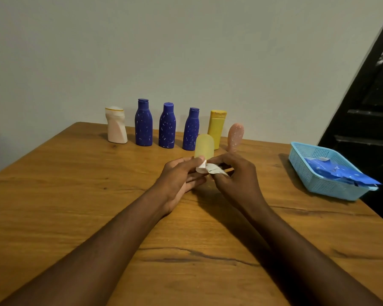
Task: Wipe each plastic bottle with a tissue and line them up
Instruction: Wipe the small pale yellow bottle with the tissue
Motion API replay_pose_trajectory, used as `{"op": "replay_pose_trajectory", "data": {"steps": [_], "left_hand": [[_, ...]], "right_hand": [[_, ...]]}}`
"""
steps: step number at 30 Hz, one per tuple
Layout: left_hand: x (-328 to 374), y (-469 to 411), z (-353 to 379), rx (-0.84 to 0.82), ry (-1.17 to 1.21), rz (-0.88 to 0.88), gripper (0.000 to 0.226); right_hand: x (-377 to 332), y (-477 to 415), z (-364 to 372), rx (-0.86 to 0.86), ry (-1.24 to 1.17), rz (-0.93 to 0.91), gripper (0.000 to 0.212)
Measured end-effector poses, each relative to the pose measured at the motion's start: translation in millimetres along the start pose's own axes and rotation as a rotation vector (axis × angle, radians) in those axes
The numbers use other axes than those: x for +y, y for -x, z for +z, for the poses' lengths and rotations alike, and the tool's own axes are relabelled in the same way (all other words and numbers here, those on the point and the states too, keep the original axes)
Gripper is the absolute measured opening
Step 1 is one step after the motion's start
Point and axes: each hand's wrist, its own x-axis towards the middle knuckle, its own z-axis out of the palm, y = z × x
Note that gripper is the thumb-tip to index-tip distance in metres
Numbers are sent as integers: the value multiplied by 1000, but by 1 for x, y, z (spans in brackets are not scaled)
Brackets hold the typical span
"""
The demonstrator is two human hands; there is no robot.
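Observation:
Along the far edge of the wooden table [75, 195] stand a white bottle [116, 125], three dark blue bottles [143, 123] [167, 127] [191, 130], a yellow bottle [217, 127] and a pink rounded bottle [235, 136]. A pale yellow bottle [204, 145] stands nearer, just behind my hands. My left hand [179, 180] and my right hand [234, 175] meet at the table's middle, both pinching a crumpled white tissue [209, 168] between their fingertips. The tissue sits at the base of the pale yellow bottle, whose lower part my fingers hide.
A light blue plastic basket [318, 175] stands at the right table edge with blue wrappers inside. A dark door is behind it on the right. A plain wall rises behind the bottle row.

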Motion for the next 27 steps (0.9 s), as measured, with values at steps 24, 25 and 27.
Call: {"op": "replay_pose_trajectory", "data": {"steps": [24, 25, 27], "left_hand": [[-2, 0, 3, -16, -89, 53, 27], [-2, 0, 3, -21, -90, 60, 30], [-2, 1, 2, -33, -90, 68, 32]], "right_hand": [[-2, 2, -2, 66, -159, 136, 7], [-2, 3, -3, 65, -159, 123, 7], [0, 2, -4, 73, -154, 112, 6]]}}
